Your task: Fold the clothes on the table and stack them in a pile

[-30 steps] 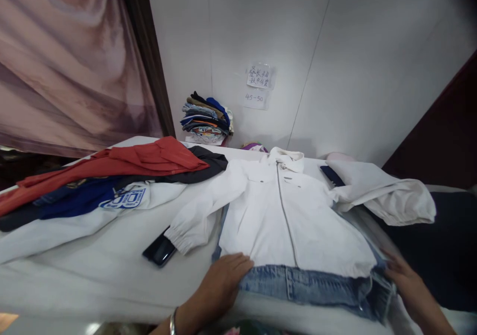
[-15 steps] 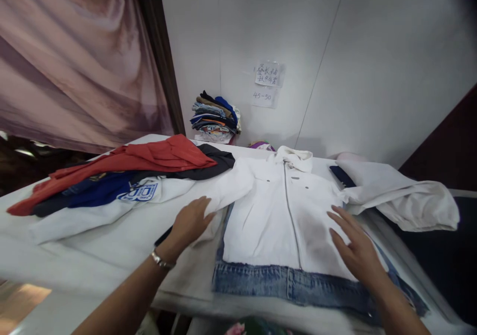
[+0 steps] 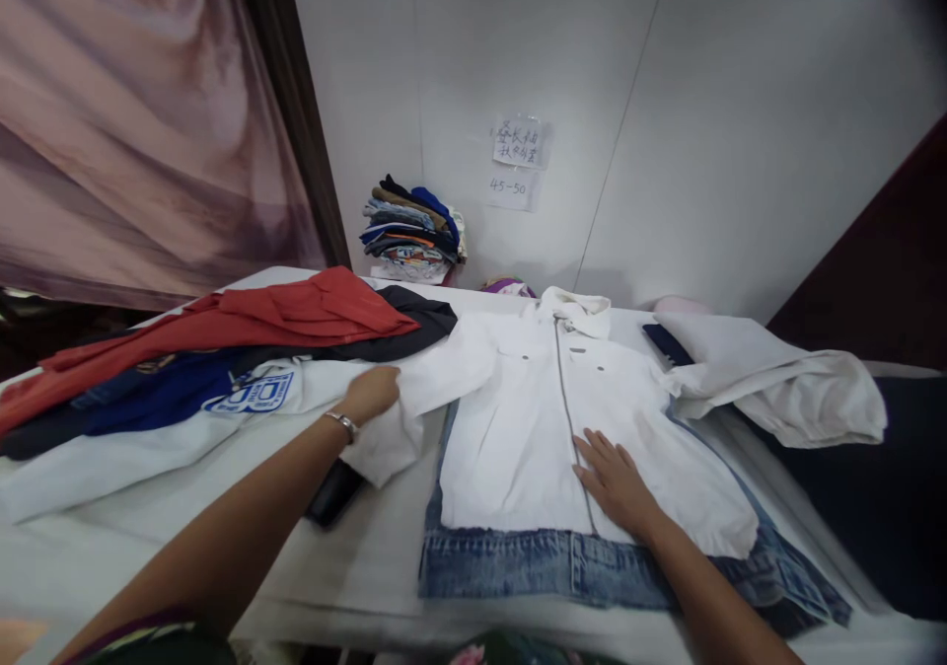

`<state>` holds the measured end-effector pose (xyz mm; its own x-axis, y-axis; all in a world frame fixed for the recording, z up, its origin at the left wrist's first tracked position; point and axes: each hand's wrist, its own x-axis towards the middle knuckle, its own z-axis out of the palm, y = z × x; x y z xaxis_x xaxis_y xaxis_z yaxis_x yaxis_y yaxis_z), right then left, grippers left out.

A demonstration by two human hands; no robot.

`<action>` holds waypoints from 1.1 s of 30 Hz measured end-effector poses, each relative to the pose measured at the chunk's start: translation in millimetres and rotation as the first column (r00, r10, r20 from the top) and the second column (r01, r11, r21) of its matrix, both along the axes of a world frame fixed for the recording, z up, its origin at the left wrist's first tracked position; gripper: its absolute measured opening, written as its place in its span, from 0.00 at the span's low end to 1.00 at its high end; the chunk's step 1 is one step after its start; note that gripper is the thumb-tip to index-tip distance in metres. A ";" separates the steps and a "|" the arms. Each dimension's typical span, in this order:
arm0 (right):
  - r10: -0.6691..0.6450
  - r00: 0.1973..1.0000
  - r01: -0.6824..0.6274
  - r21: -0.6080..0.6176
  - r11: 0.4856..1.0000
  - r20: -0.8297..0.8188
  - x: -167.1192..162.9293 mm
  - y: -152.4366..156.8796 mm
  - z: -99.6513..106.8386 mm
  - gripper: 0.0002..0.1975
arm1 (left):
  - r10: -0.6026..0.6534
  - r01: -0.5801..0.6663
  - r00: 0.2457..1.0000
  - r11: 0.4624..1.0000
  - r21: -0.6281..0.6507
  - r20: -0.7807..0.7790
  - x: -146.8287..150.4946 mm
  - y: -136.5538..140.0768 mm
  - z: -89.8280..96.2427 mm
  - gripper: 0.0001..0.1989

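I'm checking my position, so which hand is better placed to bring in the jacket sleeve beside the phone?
Probably your left hand: it is at that white sleeve, apparently gripping the fabric. Your right hand lies spread on the front of the white jacket, by the zipper, farther away.

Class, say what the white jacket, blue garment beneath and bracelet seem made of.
White jacket: matte fabric, perhaps cotton, judging by its soft creases. Blue garment: probably denim, from its faded, seamed hem. Bracelet: likely polished metal, given its silvery shine.
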<state>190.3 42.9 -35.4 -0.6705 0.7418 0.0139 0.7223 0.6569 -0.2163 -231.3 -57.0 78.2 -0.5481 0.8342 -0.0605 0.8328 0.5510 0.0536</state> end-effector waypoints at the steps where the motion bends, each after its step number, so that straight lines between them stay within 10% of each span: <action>1: -0.001 1.000 0.001 -0.002 1.000 0.006 -0.2 -0.2 1.1 0.27 | 0.032 -0.031 0.999 0.999 0.039 -0.032 -10.3 0.0 13.8 0.15; 6: -0.002 0.999 0.002 -0.001 1.000 0.032 -2.4 -0.4 1.9 0.27 | 0.215 -0.152 0.955 0.945 0.288 -0.202 -70.2 -10.6 86.3 0.22; 9: -0.008 0.999 0.008 -0.008 1.000 0.045 -2.7 -0.1 1.7 0.27 | 0.222 -0.118 0.943 0.920 0.375 -0.246 -73.1 -2.9 93.5 0.24; 16: -0.031 1.000 0.031 -0.092 0.995 0.002 -6.8 -3.3 9.8 0.28 | -0.233 0.236 0.972 0.951 0.197 -0.040 38.8 51.7 -9.7 0.22; 20: -0.025 0.995 -0.004 -0.291 0.957 -0.096 -2.7 10.8 29.6 0.30 | -0.286 0.283 0.956 0.958 0.045 0.071 79.4 56.7 -57.5 0.28; 25: -0.230 0.972 0.221 -0.135 0.966 -0.054 35.2 51.0 53.2 0.29 | -0.300 0.304 0.948 0.952 0.024 -0.110 85.0 53.8 -76.4 0.30; 33: -0.385 0.902 0.406 -0.078 0.911 0.194 72.5 54.9 25.1 0.29 | -0.246 0.249 0.965 0.968 0.015 -0.094 75.3 48.6 -75.7 0.32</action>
